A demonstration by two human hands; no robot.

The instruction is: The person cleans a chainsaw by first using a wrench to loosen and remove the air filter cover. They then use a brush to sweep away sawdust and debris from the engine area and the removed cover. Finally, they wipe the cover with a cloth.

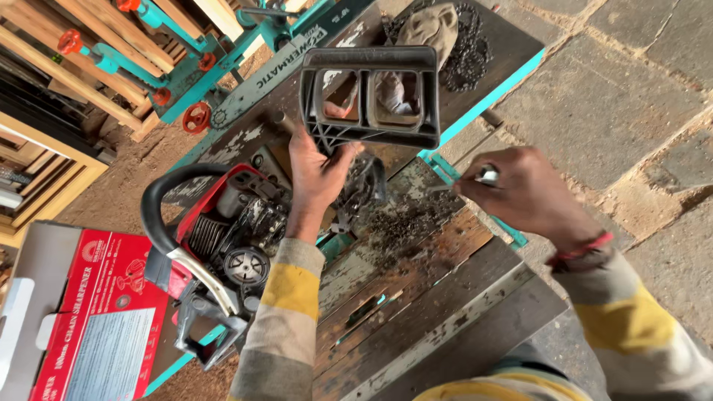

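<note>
Seen from above, looking down past two sleeves striped in yellow and grey, a person works at a worn wooden desk [416,289] with peeling turquoise paint on its edges. The left hand [316,167] is raised over the middle of the desk, its fingers closed on the lower edge of a dark grey plastic cover [369,95], a boxy housing with two rectangular openings, held up and tilted toward the camera. The right hand [520,194], with a red band at the wrist, is curled tightly around a small tool with a thin metal tip [486,176]; the tip points left toward the cover, but tool and cover are apart. Just below and left of the left hand, a red and black chainsaw body [226,238] lies on the desk with its casing off, showing cooling fins and a round metal part, and its black loop handle arches over the left side. Dark, crumbly debris [405,223] is scattered on the desk between the two hands. Beyond the cover, at the far end of the desk, a saw chain [468,56] lies coiled beside a crumpled grey cloth [431,26]. At the lower left sits a red and white cardboard box [96,319]. Stone paving [631,96] covers the ground on the right, and wooden frames [67,82] are stacked at the upper left.
</note>
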